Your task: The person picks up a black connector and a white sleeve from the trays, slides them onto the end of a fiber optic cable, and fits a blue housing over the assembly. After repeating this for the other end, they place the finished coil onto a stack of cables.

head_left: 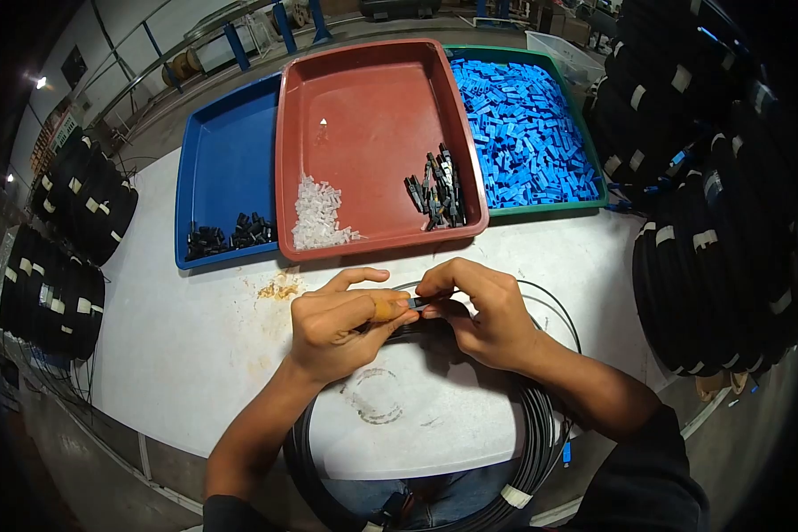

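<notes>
Cable coil [538, 434]: black, nearest the person, reaching past the near edge of the worktop [151, 337]; probably there to keep the cable within easy reach. White wrap [516, 496] at near right likely binds the turns. Nearest part cut off.
Blue plug [567, 454]: by the coil's right side; attachment unclear.
Left hand [332, 328]: thumb and forefinger pinched nearly together on the left end of a small connector [417, 303]; other fingers out of the way.
Right hand [483, 310]: fingers closed on the connector's right end, a grip that seems meant to steady it from both sides.
Connector: between the hands, above the worktop, near side of the red tray [363, 115]. Mostly covered by fingers; one piece or two, cannot tell.
Thin cable [566, 312]: arcs out right of the right hand; any join to the connector hidden.
Red tray: white bits [315, 217] near left, dark parts [443, 191] near right, apparently kept apart for quick picking.
Blue tray [230, 151]: left; black parts [253, 232] at its near end, shapes indistinct.
Green tray [550, 211]: right; blue pieces [528, 133] heaped, its left side hidden by red tray.
</notes>
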